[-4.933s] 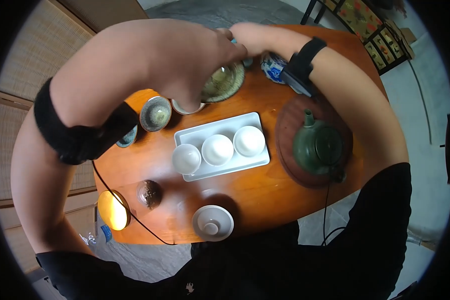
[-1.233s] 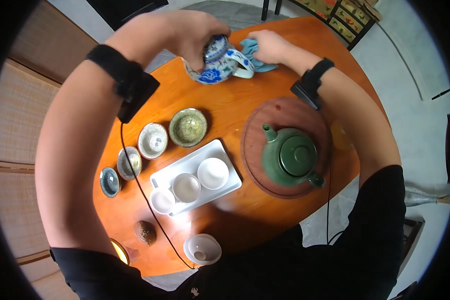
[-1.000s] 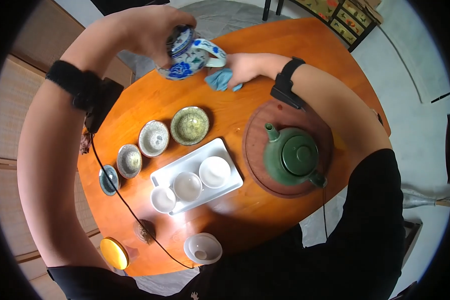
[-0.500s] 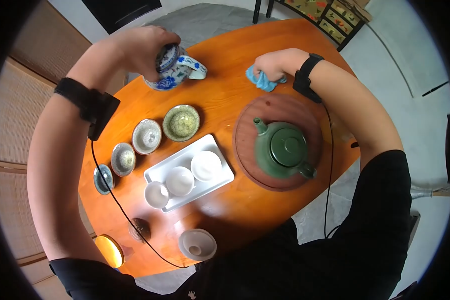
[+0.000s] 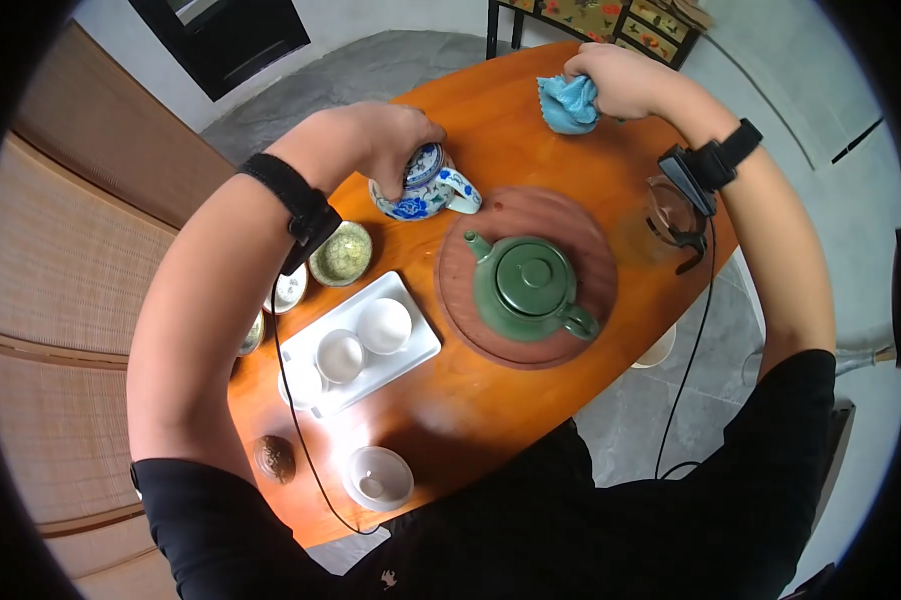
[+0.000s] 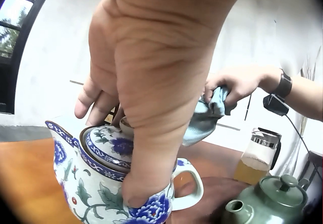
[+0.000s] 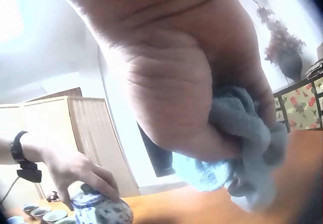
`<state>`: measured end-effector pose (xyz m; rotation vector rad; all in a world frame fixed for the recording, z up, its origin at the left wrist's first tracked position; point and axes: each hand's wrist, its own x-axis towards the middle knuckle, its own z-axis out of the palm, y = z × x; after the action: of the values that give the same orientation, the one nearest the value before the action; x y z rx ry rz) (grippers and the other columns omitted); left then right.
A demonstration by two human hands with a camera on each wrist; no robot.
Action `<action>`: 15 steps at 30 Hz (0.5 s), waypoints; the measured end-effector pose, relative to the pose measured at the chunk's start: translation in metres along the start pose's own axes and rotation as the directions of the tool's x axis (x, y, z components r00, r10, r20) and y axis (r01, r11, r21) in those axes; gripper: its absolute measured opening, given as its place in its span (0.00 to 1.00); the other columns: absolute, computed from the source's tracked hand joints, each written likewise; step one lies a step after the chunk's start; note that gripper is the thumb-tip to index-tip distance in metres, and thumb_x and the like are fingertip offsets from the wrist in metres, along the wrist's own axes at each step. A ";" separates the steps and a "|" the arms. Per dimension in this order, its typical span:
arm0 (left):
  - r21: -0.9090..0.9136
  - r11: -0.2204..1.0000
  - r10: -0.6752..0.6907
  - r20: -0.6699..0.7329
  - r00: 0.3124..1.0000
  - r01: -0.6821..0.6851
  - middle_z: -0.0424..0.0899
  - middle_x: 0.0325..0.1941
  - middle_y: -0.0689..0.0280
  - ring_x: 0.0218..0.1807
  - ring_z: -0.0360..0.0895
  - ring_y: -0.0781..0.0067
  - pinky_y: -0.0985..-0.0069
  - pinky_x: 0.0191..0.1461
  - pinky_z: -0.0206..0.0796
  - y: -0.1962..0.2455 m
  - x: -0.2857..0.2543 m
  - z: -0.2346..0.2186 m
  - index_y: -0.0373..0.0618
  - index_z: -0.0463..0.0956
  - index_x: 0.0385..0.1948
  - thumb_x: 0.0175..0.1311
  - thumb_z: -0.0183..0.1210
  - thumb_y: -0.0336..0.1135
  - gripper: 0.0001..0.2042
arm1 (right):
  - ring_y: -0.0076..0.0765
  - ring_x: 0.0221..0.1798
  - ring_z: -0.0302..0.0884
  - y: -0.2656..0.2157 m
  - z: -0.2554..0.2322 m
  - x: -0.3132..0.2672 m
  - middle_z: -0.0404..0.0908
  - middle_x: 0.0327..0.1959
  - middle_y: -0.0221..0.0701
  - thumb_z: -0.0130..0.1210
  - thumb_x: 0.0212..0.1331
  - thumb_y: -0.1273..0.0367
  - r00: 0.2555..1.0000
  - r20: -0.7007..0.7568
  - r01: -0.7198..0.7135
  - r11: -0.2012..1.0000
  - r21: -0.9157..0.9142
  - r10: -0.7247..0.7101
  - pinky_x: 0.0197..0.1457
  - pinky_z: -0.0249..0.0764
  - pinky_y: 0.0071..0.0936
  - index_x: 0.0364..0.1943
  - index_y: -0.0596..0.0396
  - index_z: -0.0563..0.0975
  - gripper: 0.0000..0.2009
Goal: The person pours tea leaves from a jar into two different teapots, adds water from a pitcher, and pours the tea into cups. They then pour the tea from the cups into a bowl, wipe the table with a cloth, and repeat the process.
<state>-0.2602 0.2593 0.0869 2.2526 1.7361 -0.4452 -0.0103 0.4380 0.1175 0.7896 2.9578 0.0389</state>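
Observation:
My left hand (image 5: pixel 385 140) grips a blue-and-white floral teapot (image 5: pixel 411 207) from above. In the left wrist view the thumb presses the near side of the teapot's body, and the fingers reach over its lid (image 6: pixel 108 145), which sits in place; the handle (image 6: pixel 194 188) points right. My right hand (image 5: pixel 625 80), over the far right of the table, holds a crumpled light-blue cloth (image 5: pixel 568 105) that hangs from its curled fingers. A green teapot (image 5: pixel 520 290) stands on a round reddish-brown board (image 5: pixel 455 305), just right of the floral teapot.
Left of the board lie a white tray (image 5: pixel 410 372) with white cups and several glazed bowls (image 5: pixel 340 253), partly behind my left forearm. A glass pitcher (image 5: pixel 670 212) stands at the right edge. Nearest me are a white bowl (image 5: pixel 385 470) and a brown round object (image 5: pixel 274 459). Cables hang from both wrists.
The hands, close together at first, have drawn apart. The floral teapot went left, then came back right toward the round board. The cloth, in my right hand, has moved to the far right. The view has shifted.

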 end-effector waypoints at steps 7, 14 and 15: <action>0.001 0.999 0.039 0.024 0.999 -0.039 0.83 0.50 0.53 0.55 0.81 0.47 0.60 0.58 0.76 -0.005 0.012 0.012 0.47 0.77 0.58 0.33 0.77 0.36 0.39 | 0.51 0.57 0.76 -0.010 -0.008 -0.042 0.78 0.50 0.41 0.61 0.49 0.79 0.997 -0.051 0.051 0.998 0.041 -0.049 0.59 0.75 0.39 0.50 0.56 0.82 0.20; -0.157 0.987 -0.037 -0.011 0.999 0.035 0.86 0.49 0.52 0.53 0.83 0.49 0.62 0.57 0.76 -0.019 0.016 0.025 0.42 0.78 0.54 0.34 0.76 0.35 0.35 | 0.52 0.55 0.75 -0.006 0.013 -0.040 0.76 0.47 0.39 0.58 0.46 0.84 0.989 -0.128 0.090 0.992 0.084 -0.079 0.56 0.75 0.41 0.45 0.56 0.80 0.18; -0.152 0.987 -0.054 -0.021 0.998 0.051 0.86 0.49 0.52 0.53 0.83 0.49 0.62 0.57 0.76 -0.021 0.018 0.026 0.42 0.78 0.53 0.34 0.76 0.35 0.34 | 0.52 0.55 0.75 -0.005 0.015 -0.039 0.76 0.47 0.38 0.58 0.46 0.84 0.990 -0.120 0.082 0.992 0.097 -0.070 0.56 0.74 0.41 0.45 0.56 0.80 0.18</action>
<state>-0.2783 0.2703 0.0555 2.1202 1.7811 -0.2868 0.0215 0.4142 0.1048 0.7086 3.1197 -0.0743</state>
